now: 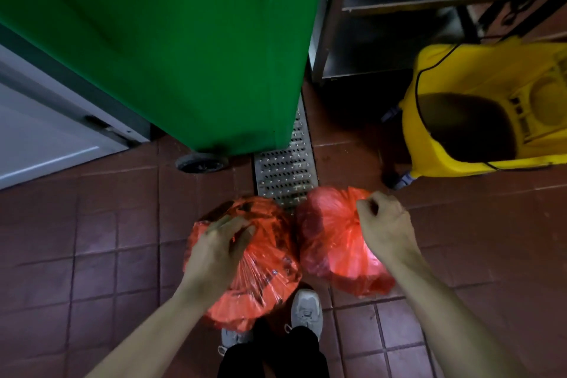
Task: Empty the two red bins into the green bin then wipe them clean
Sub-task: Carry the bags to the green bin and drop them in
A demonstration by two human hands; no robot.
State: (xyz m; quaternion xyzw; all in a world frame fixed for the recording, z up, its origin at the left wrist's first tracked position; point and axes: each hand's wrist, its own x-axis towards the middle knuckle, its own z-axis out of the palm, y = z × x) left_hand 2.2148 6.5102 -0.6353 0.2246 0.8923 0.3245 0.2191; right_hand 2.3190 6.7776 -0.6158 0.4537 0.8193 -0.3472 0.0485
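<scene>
Beside green bin (171,49), mop bucket (491,107) (yellow)

Arms: bare from forearm to wrist, no sleeves, watch or rings showing.
Trousers (273,356): black, loose-cut.
Shoes (306,311): pale grey lace-up trainers, white laces.

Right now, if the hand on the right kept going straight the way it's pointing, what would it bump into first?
The right hand grips the top of a red bag and points up-left toward the metal floor drain. Beyond that stands the green bin. Probably the drain grate first, though depth is hard to judge.
</scene>
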